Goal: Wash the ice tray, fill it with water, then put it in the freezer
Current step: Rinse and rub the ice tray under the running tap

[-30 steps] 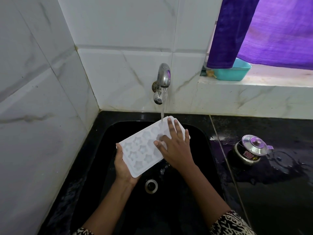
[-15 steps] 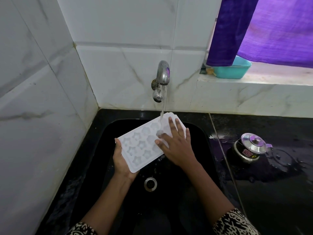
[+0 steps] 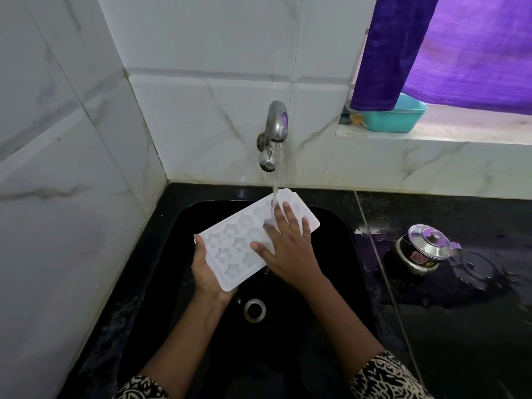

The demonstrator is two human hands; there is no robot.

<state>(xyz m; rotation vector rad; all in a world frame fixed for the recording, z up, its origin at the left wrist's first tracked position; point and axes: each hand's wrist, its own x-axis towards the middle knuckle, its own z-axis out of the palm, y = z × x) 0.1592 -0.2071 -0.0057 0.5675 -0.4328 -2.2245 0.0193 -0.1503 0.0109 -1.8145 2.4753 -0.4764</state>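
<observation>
- We hold the tray (image 3: 234, 247) tilted over the sink (image 3: 339, 254), far end under the tap (image 3: 275, 122), so water runs across the cells.
- Left hand (image 3: 205, 273) grips its near edge, steadying.
- Right hand (image 3: 289, 250) presses flat, fingers spread, to scrub.

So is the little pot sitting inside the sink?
No, the lidded pot stands on the wet black counter, to the right of the sink.

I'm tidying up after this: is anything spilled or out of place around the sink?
Yes: water lies pooled on the black counter right of the sink, around the small lidded steel pot. Nothing else stands out.
</observation>
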